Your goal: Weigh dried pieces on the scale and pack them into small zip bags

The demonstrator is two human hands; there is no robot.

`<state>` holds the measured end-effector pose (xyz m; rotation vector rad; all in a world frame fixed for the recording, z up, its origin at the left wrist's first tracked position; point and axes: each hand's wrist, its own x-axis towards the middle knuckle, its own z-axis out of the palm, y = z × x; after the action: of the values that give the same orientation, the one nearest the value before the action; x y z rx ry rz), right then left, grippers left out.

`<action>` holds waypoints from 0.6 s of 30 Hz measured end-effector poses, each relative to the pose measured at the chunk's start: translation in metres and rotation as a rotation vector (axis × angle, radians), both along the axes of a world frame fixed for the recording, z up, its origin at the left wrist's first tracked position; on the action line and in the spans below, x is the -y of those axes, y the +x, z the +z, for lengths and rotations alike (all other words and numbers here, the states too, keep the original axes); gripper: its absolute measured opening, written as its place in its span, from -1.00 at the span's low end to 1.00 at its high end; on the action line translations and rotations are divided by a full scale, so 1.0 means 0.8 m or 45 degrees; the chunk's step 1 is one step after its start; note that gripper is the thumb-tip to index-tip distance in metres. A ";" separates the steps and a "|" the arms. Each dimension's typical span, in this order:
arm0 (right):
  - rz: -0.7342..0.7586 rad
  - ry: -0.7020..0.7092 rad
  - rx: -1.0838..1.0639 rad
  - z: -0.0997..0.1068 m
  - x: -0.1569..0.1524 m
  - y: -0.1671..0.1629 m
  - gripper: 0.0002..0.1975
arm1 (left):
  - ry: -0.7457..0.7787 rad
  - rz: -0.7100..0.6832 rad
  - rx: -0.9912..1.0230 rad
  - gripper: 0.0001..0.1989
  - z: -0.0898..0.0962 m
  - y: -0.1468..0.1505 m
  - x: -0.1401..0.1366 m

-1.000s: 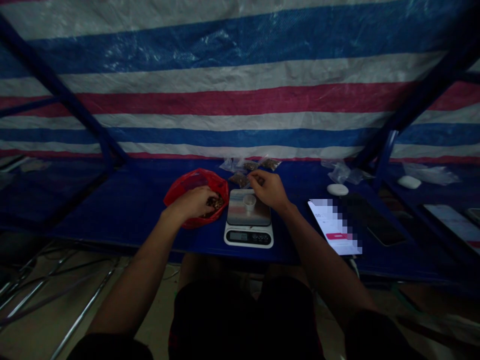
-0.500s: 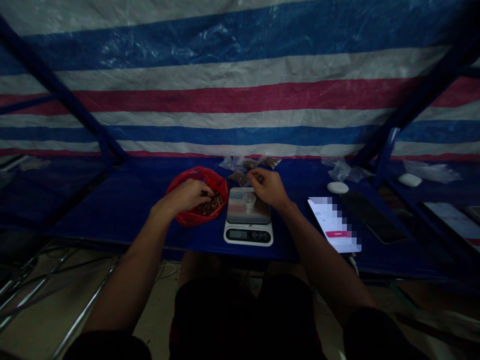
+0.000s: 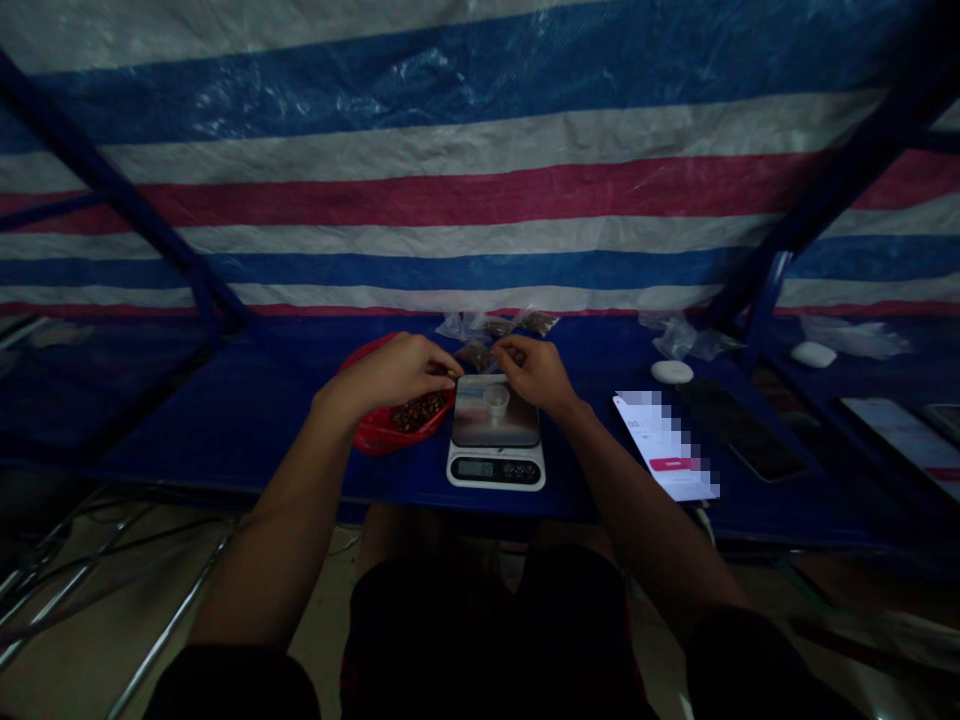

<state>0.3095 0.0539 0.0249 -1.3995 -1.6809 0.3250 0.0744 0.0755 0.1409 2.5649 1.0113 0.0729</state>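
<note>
My left hand hovers above the right rim of a red plastic bag, its fingers pinched near the scale's upper left corner. Small brown pieces, too dim to name, fill the bag. In front of me a white digital scale carries a small clear plastic cup on its metal plate. At the plate's far right corner is my right hand, thumb and fingers closed together. Whatever either hand pinches is too small or hidden to name. Just beyond the scale lies a small clear bag of brown bits.
More filled clear bags lie at the table's back edge. To the right are a lit phone, a dark phone, a white rounded case and crumpled clear bags. A striped tarp hangs behind the blue table.
My left hand has lifted out of the red bag and moved right, toward the scale. The digits on the scale's display differ. My right hand stays nearly in place.
</note>
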 end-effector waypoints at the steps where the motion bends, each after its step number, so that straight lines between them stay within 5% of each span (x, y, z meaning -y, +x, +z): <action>1: 0.002 -0.001 0.000 -0.001 -0.001 0.001 -0.76 | -0.002 -0.020 0.014 -0.70 0.004 0.011 0.004; 8: 0.004 0.011 -0.044 -0.006 -0.005 0.005 -0.78 | 0.009 -0.260 0.004 -0.67 -0.005 0.069 0.019; 18: 0.007 -0.007 -0.026 0.005 0.000 0.003 -0.81 | 0.025 -0.281 0.004 -0.74 -0.020 0.070 0.019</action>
<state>0.3118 0.0541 0.0291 -1.3912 -1.6684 0.3464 0.1305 0.0603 0.1249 2.6753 0.7238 0.0276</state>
